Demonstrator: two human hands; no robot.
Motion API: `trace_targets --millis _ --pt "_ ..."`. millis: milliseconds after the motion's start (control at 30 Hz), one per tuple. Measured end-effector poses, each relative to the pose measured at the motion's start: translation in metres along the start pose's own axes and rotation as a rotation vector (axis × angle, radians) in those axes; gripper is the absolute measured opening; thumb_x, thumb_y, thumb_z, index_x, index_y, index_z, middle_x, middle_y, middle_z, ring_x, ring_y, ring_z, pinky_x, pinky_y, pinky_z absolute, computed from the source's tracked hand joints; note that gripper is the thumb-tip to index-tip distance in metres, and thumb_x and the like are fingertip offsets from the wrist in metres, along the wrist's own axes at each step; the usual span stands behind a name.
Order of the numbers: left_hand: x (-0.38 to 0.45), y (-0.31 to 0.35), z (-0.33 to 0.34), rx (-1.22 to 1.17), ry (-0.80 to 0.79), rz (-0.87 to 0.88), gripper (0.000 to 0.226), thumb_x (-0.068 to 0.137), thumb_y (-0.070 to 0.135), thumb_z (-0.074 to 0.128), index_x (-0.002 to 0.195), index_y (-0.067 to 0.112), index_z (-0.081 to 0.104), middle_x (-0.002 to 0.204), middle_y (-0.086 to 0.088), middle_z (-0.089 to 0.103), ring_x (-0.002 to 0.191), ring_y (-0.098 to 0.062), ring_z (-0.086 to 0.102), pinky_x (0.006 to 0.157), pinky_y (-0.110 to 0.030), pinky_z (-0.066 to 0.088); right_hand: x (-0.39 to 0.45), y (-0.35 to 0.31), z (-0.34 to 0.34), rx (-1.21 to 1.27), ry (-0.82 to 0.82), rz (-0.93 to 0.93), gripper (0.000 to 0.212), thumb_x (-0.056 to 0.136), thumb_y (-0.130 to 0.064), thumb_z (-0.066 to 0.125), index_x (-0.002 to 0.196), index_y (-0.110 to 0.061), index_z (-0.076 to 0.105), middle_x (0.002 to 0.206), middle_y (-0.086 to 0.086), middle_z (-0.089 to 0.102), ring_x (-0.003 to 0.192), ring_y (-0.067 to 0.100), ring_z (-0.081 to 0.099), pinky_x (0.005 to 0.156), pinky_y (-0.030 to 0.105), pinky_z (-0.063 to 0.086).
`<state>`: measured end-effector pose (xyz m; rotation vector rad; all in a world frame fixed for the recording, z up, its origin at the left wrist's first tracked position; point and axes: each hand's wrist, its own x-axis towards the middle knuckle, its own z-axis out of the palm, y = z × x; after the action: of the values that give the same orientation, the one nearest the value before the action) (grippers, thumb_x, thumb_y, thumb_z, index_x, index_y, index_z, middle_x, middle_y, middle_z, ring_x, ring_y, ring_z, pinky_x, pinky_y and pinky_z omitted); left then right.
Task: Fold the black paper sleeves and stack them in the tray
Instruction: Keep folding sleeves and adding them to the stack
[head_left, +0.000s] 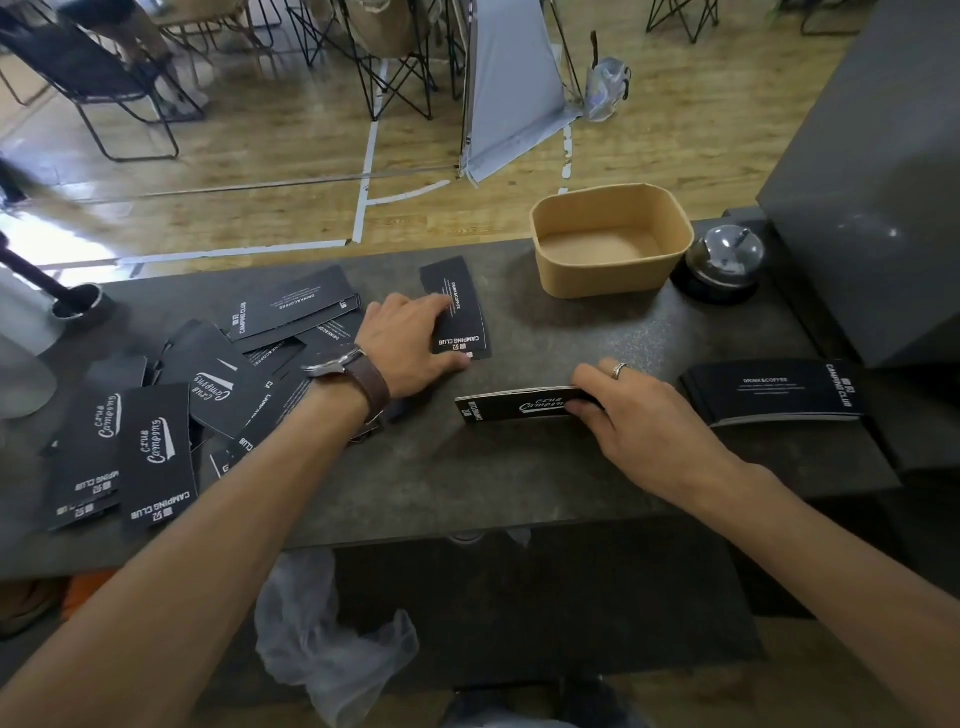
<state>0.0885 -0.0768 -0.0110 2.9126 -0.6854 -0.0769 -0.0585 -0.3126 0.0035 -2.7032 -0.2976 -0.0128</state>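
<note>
I'm mid-batch here: my right hand (631, 415) pinches a folded sleeve (519, 408) at its right end, thumb underneath and fingers curled over the top, just right of frame centre. It stands on its long edge, the long axis running left to right across the frame, script logo facing me. My left hand (415, 338) reaches for the next one, fingers nearly straight and laid flat on a single sleeve (460, 312) lying just above centre; that one runs top to bottom, tilted slightly, with its "CAMPING CLUB" end towards the bottom of the frame.

The tray (610, 241) sits upper right, and I see nothing in it yet. A neat stack (774, 392) of sleeves rests at the right edge of the counter (519, 478), while a loose pile (171, 410) sprawls across the left.

As I read it, the fold in my right hand is done or nearly so. Next it calls for carrying that piece up and right into the tray, laid flat, while I drag the fresh sleeve down towards me.
</note>
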Motion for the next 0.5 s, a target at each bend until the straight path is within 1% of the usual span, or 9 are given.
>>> trace_targets --millis 67,167,233,333,500 --pt "0.000 -0.002 0.007 -0.011 0.058 0.014 0.067 0.080 0.060 0.065 0.135 0.026 0.048 0.117 -0.005 0.064 0.113 -0.027 0.049 0.092 -0.039 0.032 0.000 -0.001 0.000 -0.001 0.005 -0.003 0.013 0.101 -0.030 0.048 0.099 -0.017 0.048 0.088 -0.001 0.049 0.072 0.028 0.056 0.066 0.050 0.049" --pt "-0.007 -0.002 0.014 0.017 0.152 0.084 0.054 0.085 0.054 0.062 0.131 0.026 0.054 0.106 -0.008 0.065 0.107 -0.025 0.050 0.088 -0.037 0.031 0.000 0.000 0.000 -0.006 0.009 -0.003 0.013 0.101 -0.029 0.049 0.096 -0.017 0.046 0.087 -0.001 0.048 0.070 0.029 0.055 0.065 0.050 0.049" --pt "-0.009 -0.001 0.014 0.030 0.159 0.123 0.048 0.089 0.050 0.059 0.129 0.024 0.056 0.101 -0.009 0.065 0.104 -0.026 0.051 0.086 -0.038 0.032 0.000 0.000 0.000 -0.004 0.006 0.002 0.013 0.101 -0.029 0.048 0.097 -0.017 0.047 0.086 -0.001 0.048 0.070 0.028 0.055 0.065 0.050 0.049" --pt "-0.012 0.001 0.014 -0.015 0.165 0.154 0.042 0.092 0.043 0.058 0.126 0.019 0.058 0.097 -0.010 0.066 0.101 -0.028 0.051 0.086 -0.039 0.034 0.001 0.000 -0.001 0.002 0.003 0.003 0.014 0.101 -0.029 0.048 0.097 -0.015 0.049 0.086 -0.001 0.048 0.070 0.028 0.054 0.065 0.050 0.048" --pt "-0.015 0.002 0.011 -0.052 0.145 0.157 0.040 0.094 0.041 0.056 0.126 0.016 0.057 0.096 -0.011 0.065 0.100 -0.029 0.051 0.087 -0.040 0.036 0.000 0.000 -0.001 -0.003 -0.002 -0.006 0.012 0.101 -0.028 0.048 0.098 -0.017 0.050 0.086 -0.002 0.049 0.070 0.023 0.053 0.065 0.046 0.050"
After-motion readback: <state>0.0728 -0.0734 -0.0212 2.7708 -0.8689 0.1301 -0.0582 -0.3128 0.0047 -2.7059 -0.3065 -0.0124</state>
